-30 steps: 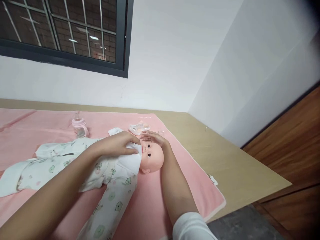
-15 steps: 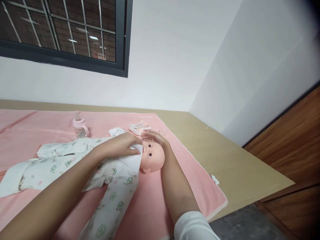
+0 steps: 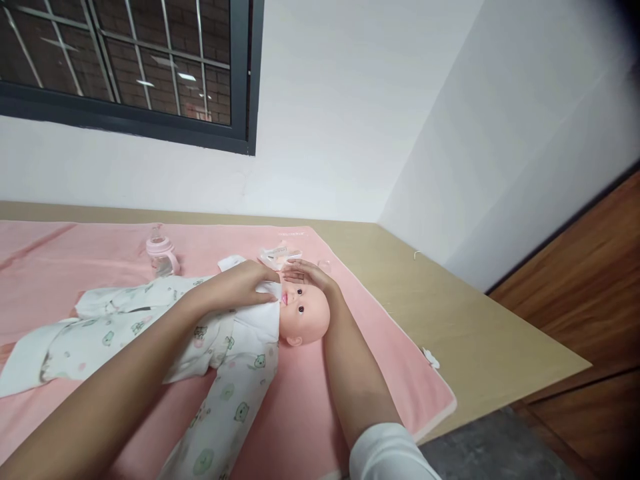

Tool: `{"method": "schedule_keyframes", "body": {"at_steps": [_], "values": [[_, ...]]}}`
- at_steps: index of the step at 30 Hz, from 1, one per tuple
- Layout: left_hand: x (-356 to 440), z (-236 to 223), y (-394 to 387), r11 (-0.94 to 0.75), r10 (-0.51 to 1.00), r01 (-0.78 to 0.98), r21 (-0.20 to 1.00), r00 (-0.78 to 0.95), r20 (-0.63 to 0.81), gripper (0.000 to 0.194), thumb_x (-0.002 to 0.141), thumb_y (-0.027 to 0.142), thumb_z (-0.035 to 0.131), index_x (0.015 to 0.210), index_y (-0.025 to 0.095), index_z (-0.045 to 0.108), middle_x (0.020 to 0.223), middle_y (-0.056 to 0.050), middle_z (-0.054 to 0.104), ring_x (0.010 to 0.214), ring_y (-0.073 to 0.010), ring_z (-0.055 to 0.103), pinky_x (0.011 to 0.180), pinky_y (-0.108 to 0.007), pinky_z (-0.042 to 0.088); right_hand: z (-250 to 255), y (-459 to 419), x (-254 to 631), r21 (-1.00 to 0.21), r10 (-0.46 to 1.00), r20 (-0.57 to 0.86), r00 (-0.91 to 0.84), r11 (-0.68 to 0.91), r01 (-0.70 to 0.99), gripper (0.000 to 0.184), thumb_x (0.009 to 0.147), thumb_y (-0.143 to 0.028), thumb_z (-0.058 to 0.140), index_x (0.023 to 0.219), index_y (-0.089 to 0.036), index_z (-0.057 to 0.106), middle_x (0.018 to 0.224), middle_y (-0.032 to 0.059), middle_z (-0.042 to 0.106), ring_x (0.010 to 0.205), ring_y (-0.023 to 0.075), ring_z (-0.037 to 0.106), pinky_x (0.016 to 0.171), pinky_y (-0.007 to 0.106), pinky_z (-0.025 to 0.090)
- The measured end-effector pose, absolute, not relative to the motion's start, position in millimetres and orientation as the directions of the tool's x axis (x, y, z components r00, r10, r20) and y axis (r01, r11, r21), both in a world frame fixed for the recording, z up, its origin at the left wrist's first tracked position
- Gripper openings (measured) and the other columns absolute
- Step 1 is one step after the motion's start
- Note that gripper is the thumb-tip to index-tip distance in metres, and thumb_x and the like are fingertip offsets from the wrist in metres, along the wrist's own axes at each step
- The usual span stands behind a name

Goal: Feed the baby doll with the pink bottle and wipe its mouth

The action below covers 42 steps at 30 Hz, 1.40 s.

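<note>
A baby doll (image 3: 306, 313) in a white printed romper (image 3: 165, 327) lies on its back on a pink blanket (image 3: 310, 413), head to the right. My left hand (image 3: 240, 287) rests on the doll's chest with its fingers closed on a white cloth (image 3: 260, 321) held at the doll's chin. My right hand (image 3: 307, 273) lies flat, fingers stretched, against the far side of the doll's head.
A pink feeding bottle (image 3: 161, 253) lies on the blanket behind the doll. A small white and pink packet (image 3: 280, 255) and a folded white cloth (image 3: 230, 261) sit near the head. The tan table (image 3: 475, 333) ends at the right, with dark floor below.
My left hand has drawn the white cloth slightly back from the doll's mouth towards the chin. The right hand stays on the head.
</note>
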<state>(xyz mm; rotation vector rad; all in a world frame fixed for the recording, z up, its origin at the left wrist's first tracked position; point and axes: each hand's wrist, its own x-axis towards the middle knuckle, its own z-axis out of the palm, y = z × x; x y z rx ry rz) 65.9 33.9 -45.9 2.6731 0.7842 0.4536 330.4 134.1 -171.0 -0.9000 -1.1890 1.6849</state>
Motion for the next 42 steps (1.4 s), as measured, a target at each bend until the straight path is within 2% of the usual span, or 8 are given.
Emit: {"method": "schedule_keyframes", "body": {"at_steps": [8, 17, 22, 27, 34, 42], "values": [[68, -52, 40, -0.811, 0.550, 0.420, 0.408, 0.786, 0.283, 0.024, 0.082, 0.012, 0.052, 0.096, 0.018, 0.070, 0.102, -0.002, 0.071, 0.095, -0.0199, 0.062, 0.081, -0.027, 0.042, -168, 133, 328, -0.955, 0.928, -0.085, -0.363, -0.179, -0.236, 0.034, 0.081, -0.026, 0.071, 0.112, -0.021, 0.058, 0.107, 0.0070, 0.071, 0.100, 0.0200, 0.069, 0.108, 0.043, 0.044], [71, -55, 43, -0.790, 0.584, 0.434, 0.433, 0.749, 0.314, 0.019, 0.082, 0.017, 0.049, 0.079, 0.017, 0.068, 0.091, -0.004, 0.070, 0.089, -0.0213, 0.061, 0.078, -0.029, 0.044, -163, 130, 324, -0.959, 0.938, -0.094, -0.334, -0.175, -0.221, 0.031, 0.078, -0.025, 0.073, 0.106, -0.021, 0.060, 0.103, 0.0062, 0.073, 0.099, 0.0195, 0.069, 0.106, 0.043, 0.046], [73, -56, 43, -0.771, 0.616, 0.463, 0.437, 0.714, 0.331, 0.022, 0.081, 0.017, 0.051, 0.086, 0.017, 0.072, 0.100, -0.007, 0.071, 0.098, -0.0235, 0.062, 0.087, -0.032, 0.046, -165, 132, 324, -0.957, 0.941, -0.111, -0.318, -0.188, -0.221, 0.031, 0.077, -0.027, 0.075, 0.104, -0.021, 0.061, 0.102, 0.0066, 0.073, 0.100, 0.0200, 0.068, 0.106, 0.042, 0.046], [74, -56, 44, -0.767, 0.634, 0.492, 0.412, 0.683, 0.363, 0.026, 0.080, 0.011, 0.050, 0.087, 0.017, 0.074, 0.101, -0.007, 0.070, 0.096, -0.0224, 0.063, 0.087, -0.032, 0.048, -167, 133, 326, -0.959, 0.939, -0.075, -0.337, -0.161, -0.235, 0.033, 0.076, -0.027, 0.075, 0.106, -0.021, 0.061, 0.105, 0.0067, 0.072, 0.102, 0.0208, 0.068, 0.106, 0.044, 0.046], [75, -57, 45, -0.758, 0.650, 0.524, 0.389, 0.661, 0.375, 0.030, 0.079, 0.008, 0.048, 0.090, 0.016, 0.074, 0.102, -0.007, 0.069, 0.097, -0.0230, 0.063, 0.088, -0.033, 0.048, -163, 127, 325, -0.957, 0.943, -0.096, -0.318, -0.175, -0.231, 0.033, 0.077, -0.026, 0.074, 0.107, -0.021, 0.062, 0.106, 0.0067, 0.072, 0.102, 0.0208, 0.068, 0.105, 0.043, 0.047], [71, -50, 36, -0.730, 0.582, 0.329, 0.599, 0.758, 0.293, 0.028, 0.085, 0.016, 0.049, 0.087, 0.018, 0.077, 0.097, -0.005, 0.066, 0.087, -0.0167, 0.061, 0.077, -0.025, 0.044, -162, 128, 324, -0.957, 0.941, -0.098, -0.324, -0.178, -0.228, 0.033, 0.078, -0.025, 0.073, 0.109, -0.020, 0.061, 0.102, 0.0067, 0.072, 0.099, 0.0201, 0.069, 0.105, 0.043, 0.047]]}}
